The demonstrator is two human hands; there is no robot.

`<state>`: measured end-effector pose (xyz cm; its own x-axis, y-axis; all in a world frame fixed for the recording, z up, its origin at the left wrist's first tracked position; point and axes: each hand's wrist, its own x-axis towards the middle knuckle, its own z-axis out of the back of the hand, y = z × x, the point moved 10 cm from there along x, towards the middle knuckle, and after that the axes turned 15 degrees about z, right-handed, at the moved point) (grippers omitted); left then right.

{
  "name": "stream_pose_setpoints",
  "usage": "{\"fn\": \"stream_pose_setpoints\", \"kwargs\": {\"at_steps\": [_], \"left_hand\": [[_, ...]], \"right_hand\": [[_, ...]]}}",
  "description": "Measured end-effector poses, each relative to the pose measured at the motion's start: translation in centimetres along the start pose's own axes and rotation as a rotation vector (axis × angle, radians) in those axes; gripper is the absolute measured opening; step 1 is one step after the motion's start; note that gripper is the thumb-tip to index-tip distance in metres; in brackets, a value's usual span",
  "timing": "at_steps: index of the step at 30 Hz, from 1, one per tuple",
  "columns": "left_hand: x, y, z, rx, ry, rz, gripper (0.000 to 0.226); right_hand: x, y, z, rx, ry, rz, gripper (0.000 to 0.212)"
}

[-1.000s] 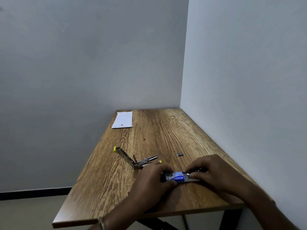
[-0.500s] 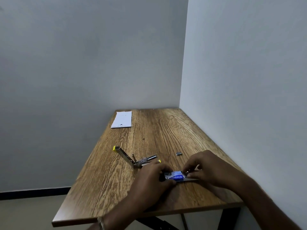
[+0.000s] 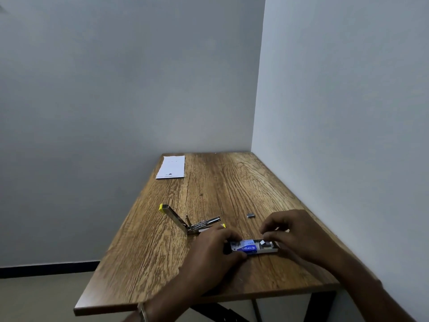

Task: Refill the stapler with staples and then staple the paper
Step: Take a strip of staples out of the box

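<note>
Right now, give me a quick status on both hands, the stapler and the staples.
Left hand grips staple box; right hand picks at its open tray end. Stapler lies hinged open, unloaded. Paper at far corner. Nothing in the way.

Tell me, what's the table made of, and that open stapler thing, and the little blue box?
The table looks like wood or a wood-look board: brown grain lines, dull finish. The stapler looks like shiny metal, silvery with glints, with yellow tips that may be plastic. The staple box looks like thin printed card, blue and white; the left hand holds it while the right hand reaches into its open end.
</note>
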<state>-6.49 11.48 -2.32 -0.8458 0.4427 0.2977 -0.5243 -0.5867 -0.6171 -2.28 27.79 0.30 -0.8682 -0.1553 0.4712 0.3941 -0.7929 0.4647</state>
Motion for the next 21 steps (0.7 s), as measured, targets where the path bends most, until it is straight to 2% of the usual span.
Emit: {"fn": "stream_pose_setpoints", "kwargs": {"at_steps": [6,10,13,17,21], "left_hand": [[0.0,0.0,0.0,0.001,0.016,0.004,0.036],[0.0,0.0,0.4,-0.059,0.008,0.031,0.042],[-0.2,0.1,1.8,-0.181,-0.06,0.074,0.032],[-0.9,-0.1,3.9,-0.327,-0.169,0.072,0.012],[-2.3,0.3,6.2,-0.445,-0.281,0.064,0.008]], "right_hand": [[-0.8,-0.6,0.7,0.433,-0.206,-0.06,0.012],[-1.0,-1.6,-0.5,0.818,-0.245,-0.182,0.022],[-1.0,-1.8,-1.3,1.037,-0.269,-0.224,0.025],[-0.8,-1.1,-1.5,1.18,-0.289,-0.226,0.027],[-0.2,0.0,-1.6,1.2,-0.258,-0.199,0.032]]}}
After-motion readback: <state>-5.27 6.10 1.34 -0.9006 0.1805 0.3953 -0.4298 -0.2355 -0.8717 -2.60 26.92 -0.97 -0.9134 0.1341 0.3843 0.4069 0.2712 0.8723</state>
